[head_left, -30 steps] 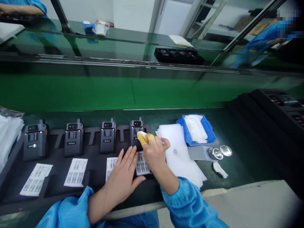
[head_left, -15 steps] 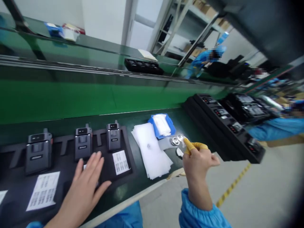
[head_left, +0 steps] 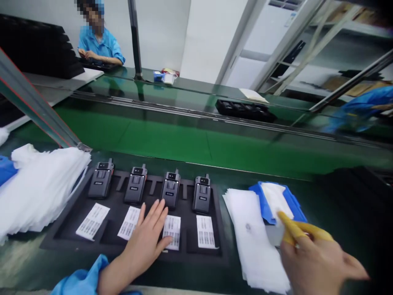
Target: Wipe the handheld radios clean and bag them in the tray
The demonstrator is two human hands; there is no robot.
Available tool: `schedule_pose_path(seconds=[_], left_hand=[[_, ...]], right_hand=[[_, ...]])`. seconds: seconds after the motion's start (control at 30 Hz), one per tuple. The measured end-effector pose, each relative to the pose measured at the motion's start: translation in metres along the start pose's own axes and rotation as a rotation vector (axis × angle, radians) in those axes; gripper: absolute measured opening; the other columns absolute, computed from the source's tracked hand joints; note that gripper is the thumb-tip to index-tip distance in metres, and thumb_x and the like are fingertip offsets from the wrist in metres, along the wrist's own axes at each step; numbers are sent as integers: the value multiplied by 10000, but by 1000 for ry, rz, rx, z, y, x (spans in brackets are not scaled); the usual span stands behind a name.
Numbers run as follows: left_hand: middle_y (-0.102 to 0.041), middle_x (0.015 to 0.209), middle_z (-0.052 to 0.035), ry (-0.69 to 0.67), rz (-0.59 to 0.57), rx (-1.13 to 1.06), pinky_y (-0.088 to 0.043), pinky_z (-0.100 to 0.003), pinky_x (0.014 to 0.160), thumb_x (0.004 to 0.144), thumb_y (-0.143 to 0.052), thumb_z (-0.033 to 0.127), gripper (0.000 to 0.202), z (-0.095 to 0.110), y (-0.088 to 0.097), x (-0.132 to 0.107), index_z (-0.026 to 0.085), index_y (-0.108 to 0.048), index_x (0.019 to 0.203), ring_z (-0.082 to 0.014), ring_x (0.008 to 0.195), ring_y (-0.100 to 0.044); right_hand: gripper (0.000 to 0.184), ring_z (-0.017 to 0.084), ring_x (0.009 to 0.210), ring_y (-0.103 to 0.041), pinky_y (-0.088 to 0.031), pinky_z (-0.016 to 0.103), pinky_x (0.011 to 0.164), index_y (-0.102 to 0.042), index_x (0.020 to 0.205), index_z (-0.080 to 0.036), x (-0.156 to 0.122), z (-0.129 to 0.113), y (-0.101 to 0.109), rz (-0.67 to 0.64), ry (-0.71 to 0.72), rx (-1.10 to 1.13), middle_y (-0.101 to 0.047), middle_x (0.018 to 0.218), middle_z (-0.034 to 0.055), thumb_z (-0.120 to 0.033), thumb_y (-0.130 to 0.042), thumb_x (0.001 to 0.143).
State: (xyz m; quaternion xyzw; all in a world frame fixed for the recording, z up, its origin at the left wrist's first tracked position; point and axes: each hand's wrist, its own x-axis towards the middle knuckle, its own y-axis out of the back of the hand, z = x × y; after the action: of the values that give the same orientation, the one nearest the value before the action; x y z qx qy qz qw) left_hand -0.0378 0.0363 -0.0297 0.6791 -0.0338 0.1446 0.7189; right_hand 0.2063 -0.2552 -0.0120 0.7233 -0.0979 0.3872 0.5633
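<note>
Several dark two-way radios lie in a row in the compartments of a black foam tray [head_left: 202, 257]. Below each radio sits a white printed label; one label [head_left: 205, 232] is at the right end. My left hand [head_left: 144, 237] rests flat and open on the tray, fingers spread over two labels, fingertips by the third radio [head_left: 170, 189]. My right hand [head_left: 316, 254], with yellow finger covers, is slightly blurred beside a blue box [head_left: 297, 205] holding white cloth [head_left: 276, 198]. Its index finger is stretched out. Shiny round bits show between its fingers; nothing held is visible.
A stack of white translucent sheets [head_left: 245, 233] lies between tray and right hand. More white sleeves [head_left: 46, 188] are piled at the left. Black foam trays [head_left: 353, 196] stand at the right. A green divider [head_left: 172, 139] runs behind; a co-worker [head_left: 101, 45] sits beyond it.
The view has swung to the left, bringing a fourth radio and the white pile into sight. My left hand stays flat on the tray; my right hand is nearer the blue box.
</note>
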Motion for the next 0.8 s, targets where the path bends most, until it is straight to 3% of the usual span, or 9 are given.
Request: schedule_pose_path(seconds=[0.03,0.1,0.2,0.3,0.43,0.67,0.8], left_hand=[[-406,1454,-175,-11,-18,2,-371,-571,1033,932,-473,415,539,1,0,1,104,-427,1371,-335,1321,-408],[-395,1461,-174,-36,-31,14,-402,-576,1004,910,-519,414,557,2,-1,4,106,-436,1367,-350,1315,-412],[-389,1467,-164,-57,-34,22,-415,-563,996,888,-560,423,575,1,-3,6,121,-447,1364,-355,1317,-408],[-408,1460,-144,-66,-45,4,-380,-536,1040,889,-551,451,574,0,-4,7,139,-457,1362,-326,1316,-417],[-461,1428,-128,-76,-34,-12,-370,-494,1058,906,-514,476,561,-1,-5,7,134,-472,1348,-291,1307,-435],[-482,1413,-127,-76,31,-44,-327,-472,1083,930,-464,459,536,-2,-8,8,135,-459,1358,-273,1297,-445],[-498,1400,-124,-82,49,-38,-302,-459,1095,935,-460,455,523,-2,-8,9,127,-478,1342,-266,1290,-451]], right_hand=[[230,176,545,-386,-208,376,654,-561,526,-217,5,-25,1,73,99,6,-455,554,25,-224,-442,723],[221,175,629,-440,-235,381,709,-574,551,-195,14,-78,0,59,290,91,-550,697,53,-162,-456,736],[237,169,722,-462,-248,383,780,-596,595,-182,23,-146,-11,-12,356,267,-582,801,50,-47,-443,717],[258,171,777,-461,-245,388,814,-657,709,-196,27,-188,-24,-57,443,362,-599,850,36,-13,-477,734],[250,173,798,-462,-239,396,844,-688,786,-200,27,-216,-41,-79,579,361,-611,856,31,-18,-516,777],[215,169,795,-463,-237,398,856,-684,989,-220,24,-240,-59,-117,666,359,-595,847,13,-132,-592,816],[211,165,775,-461,-232,401,864,-694,904,-220,22,-239,-62,-76,651,353,-602,811,12,-95,-541,831]])
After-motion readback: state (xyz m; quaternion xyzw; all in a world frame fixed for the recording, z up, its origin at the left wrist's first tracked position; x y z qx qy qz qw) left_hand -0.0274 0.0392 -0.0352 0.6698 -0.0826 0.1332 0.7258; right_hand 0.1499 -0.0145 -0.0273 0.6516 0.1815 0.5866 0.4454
